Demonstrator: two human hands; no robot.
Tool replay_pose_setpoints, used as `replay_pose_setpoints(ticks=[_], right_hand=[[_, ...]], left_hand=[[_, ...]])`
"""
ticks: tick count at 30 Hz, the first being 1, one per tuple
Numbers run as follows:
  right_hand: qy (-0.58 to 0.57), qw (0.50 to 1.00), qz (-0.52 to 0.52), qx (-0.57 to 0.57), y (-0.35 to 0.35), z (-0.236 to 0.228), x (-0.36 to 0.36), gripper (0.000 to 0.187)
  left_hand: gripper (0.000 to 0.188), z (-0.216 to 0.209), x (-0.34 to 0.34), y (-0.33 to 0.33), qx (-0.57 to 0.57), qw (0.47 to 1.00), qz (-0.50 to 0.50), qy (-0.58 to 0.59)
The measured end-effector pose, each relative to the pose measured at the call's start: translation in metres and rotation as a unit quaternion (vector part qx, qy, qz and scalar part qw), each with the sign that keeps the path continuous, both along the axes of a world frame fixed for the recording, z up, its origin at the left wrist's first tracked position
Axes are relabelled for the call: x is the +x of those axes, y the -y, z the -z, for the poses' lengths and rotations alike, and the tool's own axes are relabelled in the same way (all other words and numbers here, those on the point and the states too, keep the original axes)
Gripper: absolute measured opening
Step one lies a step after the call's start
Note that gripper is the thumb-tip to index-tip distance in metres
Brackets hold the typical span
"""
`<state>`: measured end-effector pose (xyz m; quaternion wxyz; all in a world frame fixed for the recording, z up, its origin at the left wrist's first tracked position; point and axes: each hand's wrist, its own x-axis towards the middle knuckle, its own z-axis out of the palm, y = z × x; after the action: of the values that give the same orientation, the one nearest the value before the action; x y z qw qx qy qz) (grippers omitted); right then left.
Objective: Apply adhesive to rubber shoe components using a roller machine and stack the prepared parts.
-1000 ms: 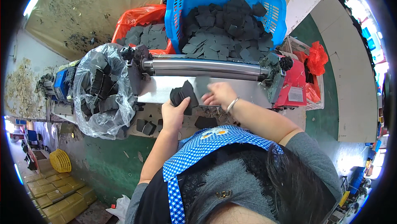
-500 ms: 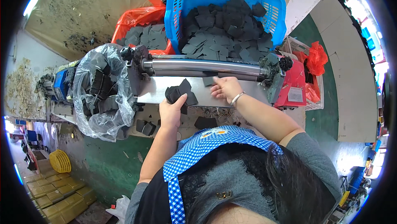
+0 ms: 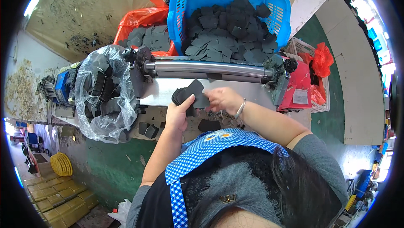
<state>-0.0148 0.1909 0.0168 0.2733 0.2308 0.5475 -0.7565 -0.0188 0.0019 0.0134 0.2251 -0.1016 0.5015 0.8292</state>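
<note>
My left hand (image 3: 179,112) is closed round a fanned stack of black flat pieces (image 3: 191,93), its thumb lying across the top. At the stack's right edge, the fingertips of my right hand (image 3: 224,100) touch or nearly touch a piece; motion blurs them, so I cannot tell if they pinch it. Both hands are over the shiny metal plate (image 3: 158,93) in front of a roller machine. Another dark piece (image 3: 214,76) lies at the gap under the steel roller (image 3: 206,67), most of it hidden.
Behind the roller stands a blue basket (image 3: 179,11) heaped with black pieces, beside a red bag (image 3: 136,17) of similar pieces. A clear plastic bag (image 3: 86,118) with black bundles is at the left. Loose bundles (image 3: 148,130) rest below the plate; a red machine housing (image 3: 294,83) stands right.
My right hand has left the piece near the roller and come down and left to the stack. That piece has moved farther under the roller. The held stack has shifted slightly right.
</note>
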Motion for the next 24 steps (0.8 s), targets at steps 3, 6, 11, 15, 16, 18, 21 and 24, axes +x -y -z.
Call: replay_pose_setpoints(ticks=[3,6,11,15,16,18,21,24], right_hand=[[0.028,0.996,-0.063,-0.048,-0.004,0.010,0.001,0.025],[0.065,0.995,0.075,-0.016,-0.019,0.031,-0.008,0.026],[-0.237,0.956,0.057,0.164,0.016,0.002,0.015,0.023],[-0.465,0.814,-0.079,0.339,0.029,-0.005,0.021,0.031],[-0.464,0.814,-0.077,0.340,0.025,-0.001,0.020,0.031],[-0.466,0.811,-0.090,0.342,0.017,0.007,0.019,0.036],[-0.423,0.849,-0.086,0.304,0.020,0.000,0.022,0.039],[-0.377,0.901,-0.070,0.203,0.020,0.010,0.019,0.037]], left_hand=[[0.016,0.004,-0.001,-0.002,-0.053,0.998,-0.032,0.011],[0.017,0.002,-0.001,0.002,-0.035,0.995,-0.079,0.040],[0.019,0.007,0.002,-0.007,-0.185,0.978,-0.063,-0.070],[0.021,0.016,0.005,-0.011,-0.214,0.966,-0.061,-0.134],[0.020,0.008,0.008,-0.010,-0.164,0.980,-0.044,-0.102],[0.019,0.005,0.010,-0.009,-0.113,0.991,-0.025,-0.069],[0.015,0.010,0.015,-0.006,-0.106,0.990,-0.040,-0.086],[0.014,0.008,0.014,-0.005,-0.074,0.992,-0.071,-0.078]])
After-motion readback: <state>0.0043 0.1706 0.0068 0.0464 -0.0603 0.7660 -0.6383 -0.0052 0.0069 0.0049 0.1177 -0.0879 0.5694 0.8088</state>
